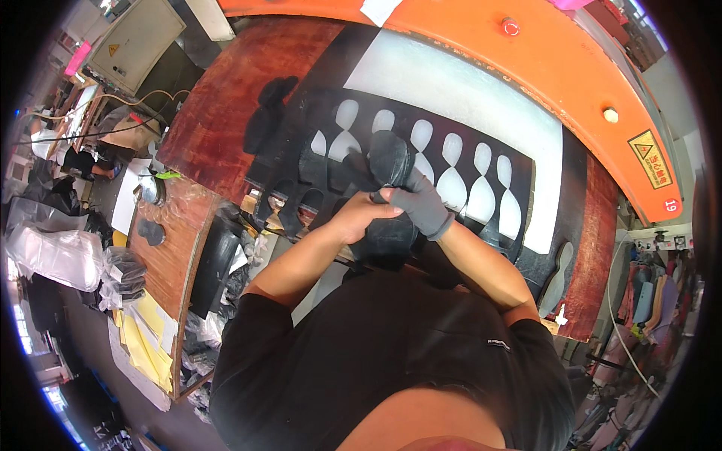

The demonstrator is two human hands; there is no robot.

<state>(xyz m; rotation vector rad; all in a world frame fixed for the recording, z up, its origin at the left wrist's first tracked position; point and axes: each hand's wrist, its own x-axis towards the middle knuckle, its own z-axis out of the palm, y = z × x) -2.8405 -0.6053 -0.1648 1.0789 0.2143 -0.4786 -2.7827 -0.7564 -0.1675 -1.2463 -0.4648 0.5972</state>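
Note:
A stack of black insoles is held upright in front of my chest, its narrow middle between my two hands. My bare left hand is closed around that middle from the left. My right hand, in a grey glove, grips the same part from the right, its fingers partly hidden. The wider lower end of the stack shows below the hands. Just beyond lies a black sheet with several sole-shaped cut-outs, through which a white surface shows.
An orange machine beam with a red button spans the far side. Dark insoles lie on the reddish board at left. A small wooden table stands at lower left; a grey sole-shaped piece lies at right.

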